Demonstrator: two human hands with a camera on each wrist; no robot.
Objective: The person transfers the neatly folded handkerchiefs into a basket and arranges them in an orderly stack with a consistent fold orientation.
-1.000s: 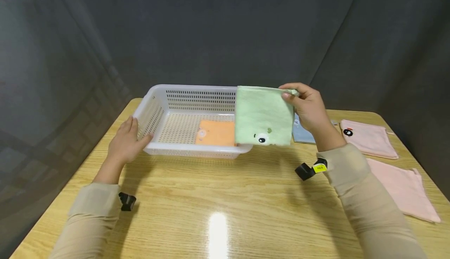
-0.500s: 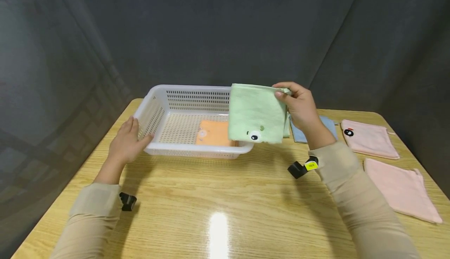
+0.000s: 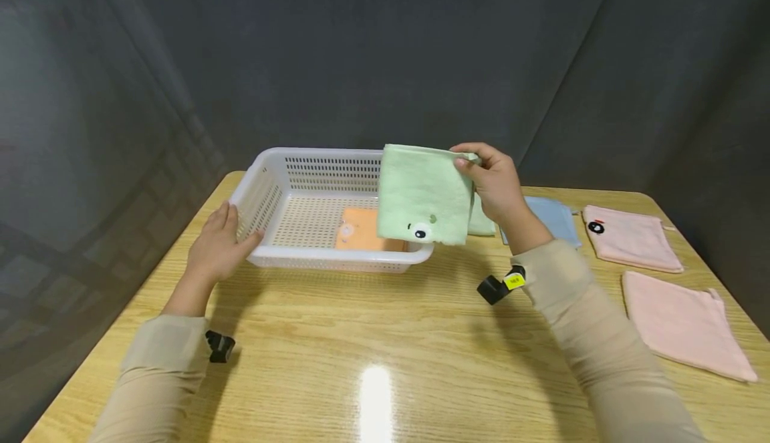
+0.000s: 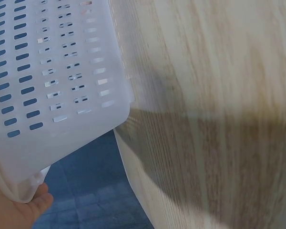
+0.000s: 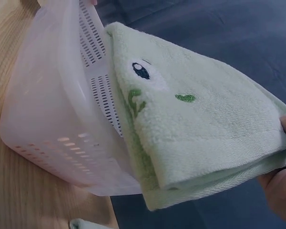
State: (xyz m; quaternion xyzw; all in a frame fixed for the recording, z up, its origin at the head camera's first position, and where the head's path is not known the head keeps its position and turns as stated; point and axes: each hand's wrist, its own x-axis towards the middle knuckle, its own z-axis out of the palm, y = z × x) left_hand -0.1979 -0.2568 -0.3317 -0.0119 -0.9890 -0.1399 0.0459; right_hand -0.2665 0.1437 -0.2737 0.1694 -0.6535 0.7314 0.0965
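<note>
In the head view my right hand [image 3: 496, 179] pinches a folded light green towel [image 3: 424, 192] by its upper right corner. The towel hangs upright across the right end of a white perforated plastic basket [image 3: 337, 256]. An embroidered eye and a small leaf show on it, and its folded layers [image 5: 200, 119] are plain in the right wrist view. My left hand [image 3: 216, 246] grips the basket at its front left corner, with the thumb along the front and the fingers by the left side. An orange folded towel [image 3: 363, 229] lies in the basket, partly hidden by the green one.
Behind my right hand a second green towel [image 3: 481, 219] partly shows on the wooden table [image 3: 313, 336]. Further right lie a blue towel [image 3: 550, 219] and two pink towels, one behind [image 3: 634, 239], one in front [image 3: 686, 323]. A dark curtain [image 3: 385, 55] hangs behind the table.
My right hand has carried the green towel leftward, further over the basket's right end. More of the blue towel and the second green towel now shows. The left hand stays at the basket.
</note>
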